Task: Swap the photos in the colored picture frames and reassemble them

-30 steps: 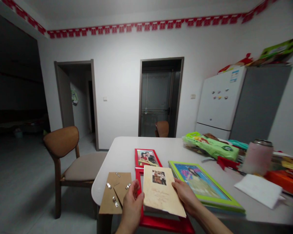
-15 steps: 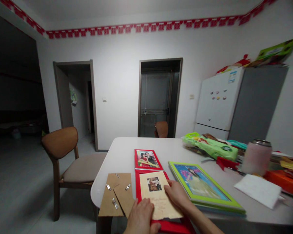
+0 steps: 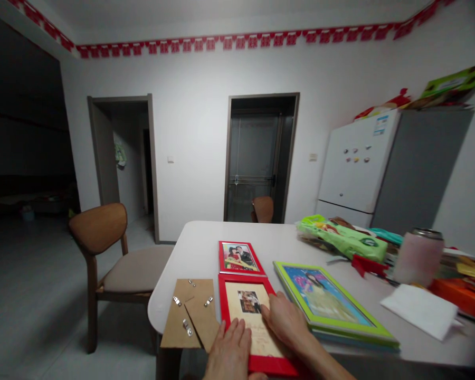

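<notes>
In front of me lies a red photo frame point(image 3: 222, 295) with a cream printed sheet point(image 3: 237, 311) inside its border; the sheet bears a small photo. My left hand point(image 3: 230, 348) is open, its fingers stretched flat over the sheet's lower left and the frame's edge. My right hand point(image 3: 287, 319) rests at the sheet's right side, fingers slightly bent, tips touching the paper. Beyond, a smaller red frame point(image 3: 220, 258) holds a couple's picture. Left of my hands lies a brown backing board point(image 3: 178, 322) with several metal clips. To the right is a green-framed picture point(image 3: 332, 301).
A pink jar point(image 3: 418, 258), a folded white paper point(image 3: 421, 309), a green package point(image 3: 340, 237) and an orange box point(image 3: 463, 295) occupy the table's right side. A wooden chair point(image 3: 98, 227) stands left of the white table point(image 3: 200, 240). A fridge point(image 3: 354, 163) is at the back right.
The cream sheet, which overlapped the frame's top and side borders, now sits within the red border. My right hand has shifted slightly, its fingers now further onto the sheet.
</notes>
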Demonstrator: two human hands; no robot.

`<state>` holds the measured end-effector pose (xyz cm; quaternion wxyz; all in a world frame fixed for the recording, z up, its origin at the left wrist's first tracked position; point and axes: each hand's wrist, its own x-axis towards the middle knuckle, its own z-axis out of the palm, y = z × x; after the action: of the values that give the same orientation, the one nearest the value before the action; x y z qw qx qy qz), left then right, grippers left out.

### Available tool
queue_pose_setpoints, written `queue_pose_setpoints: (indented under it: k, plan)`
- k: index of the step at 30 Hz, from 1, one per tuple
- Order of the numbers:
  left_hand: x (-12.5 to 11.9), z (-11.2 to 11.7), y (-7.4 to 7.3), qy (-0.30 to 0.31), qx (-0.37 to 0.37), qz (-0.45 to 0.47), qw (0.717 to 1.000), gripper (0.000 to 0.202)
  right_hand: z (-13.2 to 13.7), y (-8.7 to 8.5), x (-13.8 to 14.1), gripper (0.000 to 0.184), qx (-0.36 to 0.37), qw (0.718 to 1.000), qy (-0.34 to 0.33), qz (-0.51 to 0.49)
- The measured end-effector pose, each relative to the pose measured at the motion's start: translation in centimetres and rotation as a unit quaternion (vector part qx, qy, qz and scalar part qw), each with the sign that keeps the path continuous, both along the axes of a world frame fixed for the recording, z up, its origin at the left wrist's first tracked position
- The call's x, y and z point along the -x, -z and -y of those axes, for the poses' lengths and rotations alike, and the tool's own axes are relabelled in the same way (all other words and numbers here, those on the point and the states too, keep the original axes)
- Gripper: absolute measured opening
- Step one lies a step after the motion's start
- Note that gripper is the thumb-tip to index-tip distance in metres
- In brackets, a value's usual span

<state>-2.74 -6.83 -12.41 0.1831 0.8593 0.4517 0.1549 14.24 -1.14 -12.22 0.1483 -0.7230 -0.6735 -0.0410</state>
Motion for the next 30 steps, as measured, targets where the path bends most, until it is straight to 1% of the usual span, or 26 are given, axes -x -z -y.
queue_pose_setpoints:
  k: [2,3,4,6,7,8,9,11,12,14,16,18,20,22,24,26,28,30]
  plan:
    - [1.9,0.2,-0.6,0.003,0.012,-0.014,1.0,0.073,0.4,-0.6,1.0,0.032,-0.011,0.998,-0.047,-0.035]
    - [3.2,0.3,-0.9,-0.01,0.017,-0.034,0.999,0.075,0.7,-0.9,1.8,0.032,-0.016,0.995,-0.082,-0.058]
    - [4.6,0.3,-1.0,-0.048,0.02,-0.058,0.997,0.077,1.1,-1.2,3.0,0.032,-0.017,0.989,-0.12,-0.081]
    - [7.4,0.1,-1.1,-0.171,0.011,-0.107,0.979,0.075,1.8,-1.7,5.8,0.034,-0.008,0.975,-0.191,-0.114]
    - [8.7,-0.1,-0.9,-0.219,0.006,-0.126,0.968,0.072,2.1,-1.7,7.3,0.033,0.001,0.969,-0.218,-0.119]
    - [9.7,-0.3,-0.7,-0.244,0.005,-0.14,0.96,0.069,2.4,-1.7,8.8,0.034,0.004,0.965,-0.235,-0.119]
    - [10.5,-0.6,-0.5,-0.256,0.003,-0.148,0.955,0.065,2.6,-1.6,10.1,0.036,0.006,0.963,-0.245,-0.114]
    - [11.3,-1.0,-0.1,-0.256,0.002,-0.148,0.955,0.06,2.7,-1.1,12.2,0.041,0.006,0.964,-0.244,-0.108]
    - [11.4,-1.2,0.0,-0.253,-0.001,-0.143,0.957,0.059,2.7,-0.9,12.8,0.042,0.006,0.965,-0.238,-0.111]
    - [11.1,-1.4,0.0,-0.251,-0.019,-0.13,0.959,0.055,2.5,-0.7,13.1,0.045,0.004,0.964,-0.229,-0.137]
    - [10.6,-1.4,-0.3,-0.241,-0.054,-0.11,0.963,0.051,2.5,-1.0,12.3,0.048,-0.011,0.958,-0.227,-0.174]
    - [9.8,-1.2,-0.8,-0.218,-0.09,-0.086,0.968,0.047,2.8,-1.7,10.5,0.047,-0.035,0.951,-0.234,-0.197]
    - [8.5,-0.8,-1.2,-0.184,-0.108,-0.063,0.975,0.048,3.4,-2.5,8.2,0.041,-0.043,0.946,-0.249,-0.202]
    - [6.5,-0.4,-1.4,-0.145,-0.113,-0.042,0.982,0.05,4.0,-2.8,5.4,0.037,-0.025,0.944,-0.256,-0.204]
    - [4.2,0.0,-1.4,-0.114,-0.112,-0.024,0.987,0.05,4.5,-2.6,2.6,0.038,-0.001,0.948,-0.248,-0.2]
    - [2.0,0.2,-1.2,-0.094,-0.103,-0.005,0.99,0.047,4.8,-2.1,0.2,0.039,0.017,0.954,-0.231,-0.19]
    - [0.4,0.3,-0.8,-0.083,-0.087,0.011,0.993,0.042,4.9,-1.4,-1.6,0.04,0.026,0.96,-0.211,-0.18]
    - [-0.5,0.3,-0.4,-0.08,-0.071,0.014,0.994,0.04,4.8,-0.8,-2.5,0.04,0.025,0.963,-0.204,-0.173]
